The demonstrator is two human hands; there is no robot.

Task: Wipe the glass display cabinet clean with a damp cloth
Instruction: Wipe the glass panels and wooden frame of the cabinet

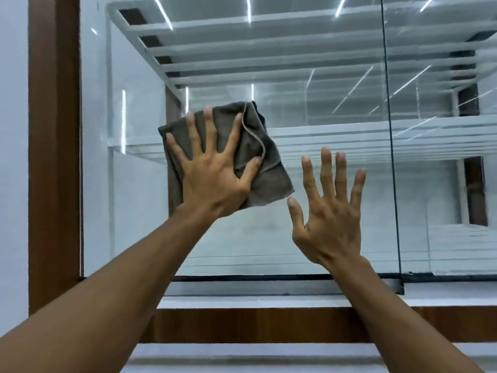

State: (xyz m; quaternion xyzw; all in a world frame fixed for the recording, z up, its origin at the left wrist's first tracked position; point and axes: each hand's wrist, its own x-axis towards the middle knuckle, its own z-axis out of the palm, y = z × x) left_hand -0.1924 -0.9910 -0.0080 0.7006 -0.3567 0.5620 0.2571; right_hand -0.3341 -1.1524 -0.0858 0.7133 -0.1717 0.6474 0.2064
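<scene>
The glass display cabinet [309,238] fills the view, its front pane reflecting ceiling light strips. A folded grey-brown cloth [269,181] lies flat against the left part of the pane. My left hand [212,170] presses on the cloth with fingers spread straight. My right hand [330,211] is held up flat to the right of the cloth, fingers straight and spread, at or close to the glass; contact cannot be told. It holds nothing.
A dark wooden frame post [53,157] borders the pane on the left and a wooden rail [269,324] runs below. A vertical seam [390,157] splits the glass on the right. White shelves [349,135] show inside.
</scene>
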